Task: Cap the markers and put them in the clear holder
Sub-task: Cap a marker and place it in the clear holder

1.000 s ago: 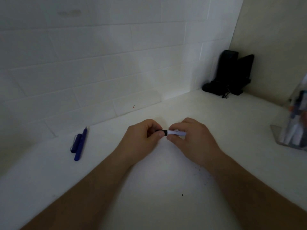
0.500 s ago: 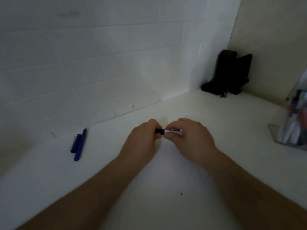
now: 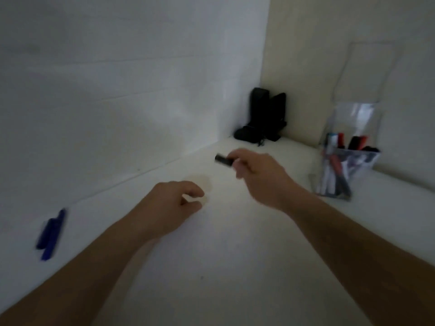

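The right hand (image 3: 256,175) grips the capped marker (image 3: 223,159) roughly level above the bench (image 3: 235,255), the clear holder (image 3: 341,170) just to its right, while the left hand (image 3: 174,203) hangs loosely curled, empty.

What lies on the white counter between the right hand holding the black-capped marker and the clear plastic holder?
Nothing: in the head view, only bare white counter separates the right hand from the clear plastic holder.
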`<action>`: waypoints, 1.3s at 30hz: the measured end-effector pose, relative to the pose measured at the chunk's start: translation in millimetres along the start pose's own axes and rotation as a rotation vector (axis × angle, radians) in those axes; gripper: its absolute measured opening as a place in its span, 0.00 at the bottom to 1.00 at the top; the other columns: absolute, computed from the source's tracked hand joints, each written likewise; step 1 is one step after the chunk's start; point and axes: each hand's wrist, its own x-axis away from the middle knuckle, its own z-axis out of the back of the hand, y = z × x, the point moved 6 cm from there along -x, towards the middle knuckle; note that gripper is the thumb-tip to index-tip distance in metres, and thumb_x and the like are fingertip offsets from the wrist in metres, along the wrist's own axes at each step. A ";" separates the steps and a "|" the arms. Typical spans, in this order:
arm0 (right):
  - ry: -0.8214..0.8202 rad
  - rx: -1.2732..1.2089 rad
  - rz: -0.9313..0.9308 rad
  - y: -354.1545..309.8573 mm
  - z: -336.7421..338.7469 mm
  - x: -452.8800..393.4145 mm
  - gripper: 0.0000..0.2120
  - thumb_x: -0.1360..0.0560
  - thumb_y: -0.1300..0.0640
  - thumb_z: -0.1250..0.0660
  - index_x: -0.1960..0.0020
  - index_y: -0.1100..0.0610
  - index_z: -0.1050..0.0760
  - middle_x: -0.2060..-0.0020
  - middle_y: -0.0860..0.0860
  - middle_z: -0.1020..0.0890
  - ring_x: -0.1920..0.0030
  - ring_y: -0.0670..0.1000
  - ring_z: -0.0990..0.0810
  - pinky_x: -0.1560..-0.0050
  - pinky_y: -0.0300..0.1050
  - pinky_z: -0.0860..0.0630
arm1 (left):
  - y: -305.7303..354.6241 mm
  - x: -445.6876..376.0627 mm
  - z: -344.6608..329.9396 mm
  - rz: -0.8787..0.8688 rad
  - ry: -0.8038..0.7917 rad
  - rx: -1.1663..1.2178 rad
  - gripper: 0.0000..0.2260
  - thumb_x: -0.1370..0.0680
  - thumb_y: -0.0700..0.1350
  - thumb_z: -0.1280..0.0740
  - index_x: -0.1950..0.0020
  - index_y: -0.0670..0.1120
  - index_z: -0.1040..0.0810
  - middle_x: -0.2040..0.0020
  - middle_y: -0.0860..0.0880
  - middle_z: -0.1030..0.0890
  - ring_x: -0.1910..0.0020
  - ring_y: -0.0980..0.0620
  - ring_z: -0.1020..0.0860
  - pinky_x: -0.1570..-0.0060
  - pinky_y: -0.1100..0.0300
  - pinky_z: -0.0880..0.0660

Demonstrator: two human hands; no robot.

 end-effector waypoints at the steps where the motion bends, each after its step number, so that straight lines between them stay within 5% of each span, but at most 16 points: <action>1: 0.124 -0.102 -0.004 12.1 30.9 0.7 0.08 0.18 0.49 0.42 0.44 0.40 0.26 0.59 0.45 0.19 0.60 0.43 0.23 0.54 0.46 0.26 | 18.8 -7.2 -1.0 -0.038 0.011 0.037 0.07 0.23 0.52 0.29 0.45 0.59 0.18 0.50 0.61 0.18 0.56 0.66 0.21 0.60 0.76 0.31; 3: 0.354 -0.244 -0.003 34.6 95.0 5.3 0.06 0.17 0.55 0.40 0.44 0.45 0.26 0.59 0.47 0.18 0.67 0.37 0.25 0.61 0.38 0.30 | 62.2 -22.6 -7.3 -0.115 0.038 0.153 0.06 0.23 0.52 0.28 0.48 0.61 0.18 0.51 0.62 0.19 0.54 0.67 0.21 0.60 0.76 0.29; 7: 0.637 -0.168 -0.073 71.3 194.2 21.3 0.05 0.18 0.57 0.38 0.43 0.48 0.30 0.55 0.44 0.20 0.62 0.37 0.24 0.61 0.34 0.28 | 157.9 -52.0 -34.2 -0.368 0.027 0.178 0.10 0.22 0.51 0.30 0.41 0.59 0.19 0.40 0.61 0.24 0.44 0.63 0.25 0.41 0.64 0.27; 11: 0.583 -0.001 -0.115 99.3 213.1 26.6 0.05 0.18 0.59 0.37 0.42 0.53 0.29 0.60 0.41 0.22 0.64 0.41 0.22 0.61 0.42 0.24 | 236.0 -75.1 -57.4 -0.506 0.082 0.046 0.21 0.20 0.49 0.33 0.27 0.54 0.29 0.28 0.54 0.31 0.28 0.53 0.35 0.28 0.56 0.37; 15: 0.612 0.080 -0.035 108.9 213.3 26.1 0.13 0.19 0.62 0.36 0.35 0.55 0.32 0.52 0.48 0.20 0.61 0.48 0.20 0.58 0.46 0.24 | 272.7 -91.7 -76.0 -0.575 0.200 -0.208 0.18 0.20 0.47 0.34 0.29 0.49 0.28 0.31 0.49 0.27 0.34 0.46 0.30 0.33 0.53 0.36; 21: 0.705 0.131 -0.049 127.2 226.8 42.0 0.21 0.17 0.59 0.39 0.29 0.47 0.41 0.47 0.53 0.19 0.59 0.55 0.18 0.59 0.54 0.20 | 266.5 -108.7 -98.5 -0.549 0.206 -0.311 0.16 0.21 0.53 0.34 0.34 0.56 0.27 0.32 0.53 0.28 0.38 0.49 0.30 0.34 0.52 0.32; 26: 0.429 0.297 -0.075 133.8 191.0 36.8 0.16 0.18 0.55 0.37 0.33 0.47 0.36 0.51 0.55 0.18 0.56 0.55 0.20 0.56 0.55 0.20 | 266.8 -110.5 -103.8 -0.551 0.275 -0.303 0.15 0.22 0.53 0.33 0.36 0.55 0.25 0.34 0.52 0.27 0.40 0.49 0.28 0.36 0.51 0.29; 31: 0.419 0.314 -0.080 137.4 178.9 37.8 0.15 0.17 0.54 0.39 0.31 0.50 0.32 0.56 0.51 0.21 0.51 0.55 0.26 0.54 0.52 0.24 | 263.5 -109.0 -99.7 -0.582 0.350 -0.309 0.12 0.22 0.52 0.32 0.39 0.55 0.22 0.37 0.52 0.24 0.43 0.50 0.27 0.41 0.52 0.27; 33: 0.386 0.372 -0.097 139.4 175.9 36.0 0.09 0.17 0.50 0.42 0.40 0.50 0.27 0.60 0.50 0.21 0.55 0.55 0.25 0.56 0.53 0.23 | 261.6 -110.5 -95.5 -0.585 0.372 -0.318 0.09 0.20 0.51 0.34 0.42 0.53 0.19 0.40 0.52 0.23 0.46 0.49 0.27 0.45 0.53 0.26; 36: 0.293 0.462 -0.120 139.6 168.1 29.3 0.18 0.20 0.42 0.50 0.63 0.48 0.32 0.70 0.45 0.27 0.65 0.53 0.28 0.58 0.54 0.23 | 259.1 -113.0 -90.6 -0.576 0.401 -0.300 0.08 0.22 0.49 0.31 0.46 0.50 0.16 0.43 0.49 0.22 0.48 0.48 0.26 0.49 0.53 0.25; 39: 0.258 0.468 -0.107 140.1 160.5 29.4 0.16 0.20 0.47 0.49 0.64 0.46 0.30 0.68 0.44 0.25 0.63 0.52 0.27 0.57 0.52 0.24 | 255.5 -109.2 -91.5 -0.567 0.379 -0.274 0.09 0.23 0.49 0.30 0.44 0.50 0.17 0.42 0.49 0.23 0.46 0.48 0.27 0.46 0.51 0.25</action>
